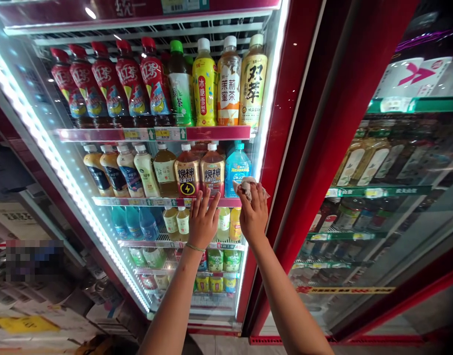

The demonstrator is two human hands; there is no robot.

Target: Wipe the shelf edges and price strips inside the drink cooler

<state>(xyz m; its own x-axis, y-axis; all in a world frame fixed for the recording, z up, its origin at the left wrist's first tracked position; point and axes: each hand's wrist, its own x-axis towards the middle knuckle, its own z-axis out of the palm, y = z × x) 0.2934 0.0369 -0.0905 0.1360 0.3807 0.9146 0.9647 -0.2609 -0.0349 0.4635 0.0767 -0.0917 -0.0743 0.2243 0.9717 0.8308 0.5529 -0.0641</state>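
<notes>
My left hand [203,220] is open, its fingers stretched out over the second shelf's price rail [141,201], below two brown energy drink bottles [187,170]. I cannot tell whether its fingertips touch anything. A thin band circles that wrist. Closed around a crumpled whitish cloth [250,186], my right hand [254,214] is at the right end of the same shelf. The cloth covers the lower part of a bright blue bottle [238,165]. Both arms reach toward the lit drinks fridge [156,134] from below.
Red-capped tea bottles [128,81] and other drinks fill the top shelf; smaller bottles and cans stand lower. The fridge's red frame [281,148] runs down the right side, beside another drinks fridge [377,190]. Stacked goods [26,296] stand at lower left.
</notes>
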